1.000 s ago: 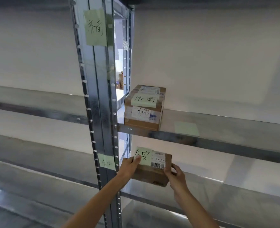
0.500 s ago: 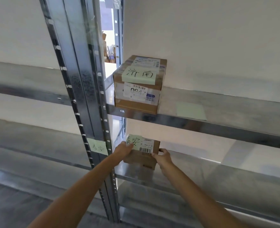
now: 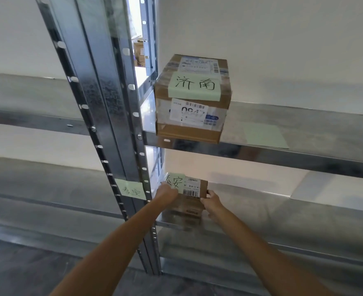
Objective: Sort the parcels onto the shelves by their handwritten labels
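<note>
Placing step; left hand (image 3: 168, 192) and right hand (image 3: 212, 200) both grip the small parcel (image 3: 190, 197) on the lower shelf (image 3: 283, 218), matching post label (image 3: 131, 189); next, let go.

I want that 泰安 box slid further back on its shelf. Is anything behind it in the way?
Nothing visible: the lower shelf behind the 泰安 parcel shows bare metal to the wall. Left hand and right hand grip its sides.
</note>
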